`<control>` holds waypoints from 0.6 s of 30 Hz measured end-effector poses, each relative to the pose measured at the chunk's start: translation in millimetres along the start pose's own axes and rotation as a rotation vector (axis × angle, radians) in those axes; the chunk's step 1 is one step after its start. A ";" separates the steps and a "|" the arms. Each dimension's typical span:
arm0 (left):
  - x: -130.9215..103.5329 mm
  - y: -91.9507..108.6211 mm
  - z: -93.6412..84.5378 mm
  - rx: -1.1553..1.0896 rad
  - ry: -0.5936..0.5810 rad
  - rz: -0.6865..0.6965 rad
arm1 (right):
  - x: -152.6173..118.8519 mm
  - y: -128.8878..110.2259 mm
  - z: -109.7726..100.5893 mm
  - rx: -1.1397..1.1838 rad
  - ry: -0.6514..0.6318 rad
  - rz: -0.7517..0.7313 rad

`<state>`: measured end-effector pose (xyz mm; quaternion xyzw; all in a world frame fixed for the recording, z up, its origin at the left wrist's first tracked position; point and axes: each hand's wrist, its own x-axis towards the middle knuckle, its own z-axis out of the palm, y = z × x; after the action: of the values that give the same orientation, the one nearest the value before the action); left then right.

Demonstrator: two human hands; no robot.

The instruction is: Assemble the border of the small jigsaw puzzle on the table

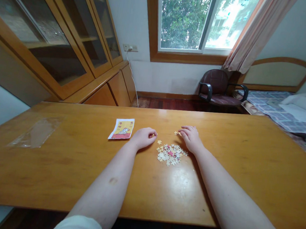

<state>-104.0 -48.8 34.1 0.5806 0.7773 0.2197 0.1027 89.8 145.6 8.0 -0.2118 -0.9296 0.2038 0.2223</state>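
Presently we note heap of puzzle pieces [169,154] at centre of frame, on wooden table [44,180]. Our left hand [143,138], centre: fingers curled inward; whether gripping piece, we cannot tell. Our right hand [190,137], right of centre: fingers loosely bent, parted, beside few loose pieces [176,133]. Picture card [122,129] left of centre; clear plastic bag [37,133] mid-left.

Jigsaw pile [169,156] on desk [228,198], around middle. Left hand [144,138] just beyond pile, on its left; right hand [190,138] beyond, on its right, small piece cluster [176,133] at fingertips. Picture card [121,129] left of left hand, plastic bag [36,133] farther left. Behind desk: cabinet [89,67] left, window [185,23] centre, armchair [216,84] right, bed [278,106] far right.
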 end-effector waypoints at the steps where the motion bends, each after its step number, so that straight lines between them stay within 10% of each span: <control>1: -0.5 -0.6 -0.5 -0.048 -0.054 0.035 | 0.5 0.1 -2.2 0.007 -0.002 -0.010; 5: -1.1 -2.3 -0.4 -0.094 -0.224 0.050 | 2.4 -0.5 -12.8 0.110 -0.075 -0.055; 18: 3.0 -4.8 2.1 0.058 -0.010 -0.092 | -1.6 -3.6 -21.0 0.325 -0.502 -0.001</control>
<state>-108.2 -46.6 30.3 0.5480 0.8086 0.1894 0.0997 100.5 147.8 26.3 -0.1159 -0.9109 0.3957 0.0165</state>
